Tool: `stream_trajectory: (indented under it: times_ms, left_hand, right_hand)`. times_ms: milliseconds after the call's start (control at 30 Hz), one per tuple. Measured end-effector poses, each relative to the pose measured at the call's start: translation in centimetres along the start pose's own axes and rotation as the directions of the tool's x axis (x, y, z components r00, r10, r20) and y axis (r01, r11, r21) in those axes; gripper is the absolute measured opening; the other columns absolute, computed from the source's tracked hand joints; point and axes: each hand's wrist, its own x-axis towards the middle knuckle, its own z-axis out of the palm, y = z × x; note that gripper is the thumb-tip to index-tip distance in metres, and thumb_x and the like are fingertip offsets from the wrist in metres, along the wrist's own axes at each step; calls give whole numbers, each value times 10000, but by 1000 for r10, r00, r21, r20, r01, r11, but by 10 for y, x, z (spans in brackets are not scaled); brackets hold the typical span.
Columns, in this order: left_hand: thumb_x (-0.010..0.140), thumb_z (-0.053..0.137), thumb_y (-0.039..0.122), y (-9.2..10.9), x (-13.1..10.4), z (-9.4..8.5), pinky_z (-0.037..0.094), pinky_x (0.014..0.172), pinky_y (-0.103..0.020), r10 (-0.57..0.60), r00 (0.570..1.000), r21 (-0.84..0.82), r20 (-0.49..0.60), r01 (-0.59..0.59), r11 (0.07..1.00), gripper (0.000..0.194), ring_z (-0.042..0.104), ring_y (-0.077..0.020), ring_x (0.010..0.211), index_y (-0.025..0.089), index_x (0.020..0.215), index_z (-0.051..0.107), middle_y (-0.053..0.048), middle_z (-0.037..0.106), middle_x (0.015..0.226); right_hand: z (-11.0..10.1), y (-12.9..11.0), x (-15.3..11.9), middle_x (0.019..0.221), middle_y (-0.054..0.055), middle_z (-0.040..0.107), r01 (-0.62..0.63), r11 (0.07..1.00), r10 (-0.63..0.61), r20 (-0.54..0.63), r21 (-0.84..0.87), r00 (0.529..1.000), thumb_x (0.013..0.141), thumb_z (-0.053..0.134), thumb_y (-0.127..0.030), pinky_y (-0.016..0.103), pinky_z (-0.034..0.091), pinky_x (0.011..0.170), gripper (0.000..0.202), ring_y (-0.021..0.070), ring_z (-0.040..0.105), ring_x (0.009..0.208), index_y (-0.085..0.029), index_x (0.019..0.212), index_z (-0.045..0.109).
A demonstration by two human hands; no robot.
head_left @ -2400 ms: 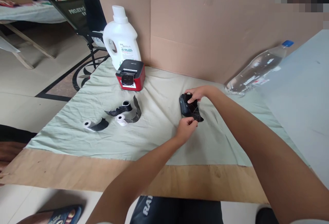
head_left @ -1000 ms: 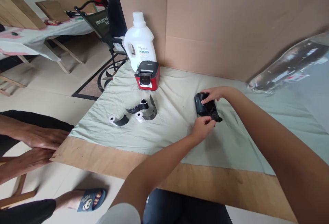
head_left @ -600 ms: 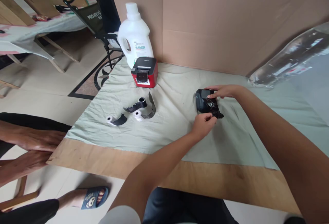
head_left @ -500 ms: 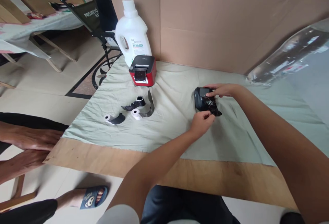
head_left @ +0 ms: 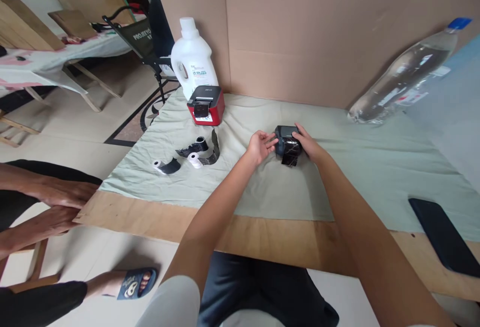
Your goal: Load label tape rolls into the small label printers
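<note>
Well to the left of the person's left hand, a co-worker's two hands (head_left: 63, 194) lie together by the table's corner. Closer in, but apart from the left hand on its left, three rolls sit on the cloth (head_left: 375, 177), each with a dark tail: one white roll (head_left: 159, 166), one black roll (head_left: 201, 143) and a second white roll (head_left: 194, 160) whose tail curls away from the person. Left of the left hand and farther off stand one white jug (head_left: 195, 62) and, in front of it, one red-and-black machine (head_left: 207, 108). The left hand (head_left: 261, 147) is half open, fingers loosely spread, with nothing in its grasp. Just right of its fingertips, between both hands, lies one black device (head_left: 283, 133); whether those fingertips touch it I cannot tell. That sideways placing seems to matter most: the blocky body shows no clear long axis, but one dark strip (head_left: 290, 158) runs from it toward the person. The right hand (head_left: 308, 144) is the nearer, gripping the device's right side, thumb on top. Right of this hand and beyond it leans one clear bottle (head_left: 407, 77); farther right, nearer the person, lies one dark phone-like slab (head_left: 444, 234).
</note>
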Motion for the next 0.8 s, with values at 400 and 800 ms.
stream_trajectory:
  times_ms: [400, 800]
  left_hand:
    - [720, 560, 207, 9, 13, -16, 442, 597, -227, -4, 993, 119, 117, -10, 993, 60, 545, -104, 621, 199, 744, 507, -98, 767, 1061]
    - [688, 578, 198, 11, 4, -14, 433, 598, -260, -30, 997, 240, 68, 13, 971, 55, 573, -115, 638, 187, 709, 528, -98, 751, 1057]
  right_hand:
    - [-1, 7, 2, 1742, -34, 349, 25, 1000, -25, 8, 0, 1000, 956, 437, -568, 460, 308, 1301, 759, 234, 311, 1623, -345, 1675, 341]
    - [6, 9, -4, 1622, 31, 537, 35, 963, -41, -17, -267, 999, 951, 396, -703, 494, 343, 1270, 812, 300, 423, 1549, -363, 1683, 306]
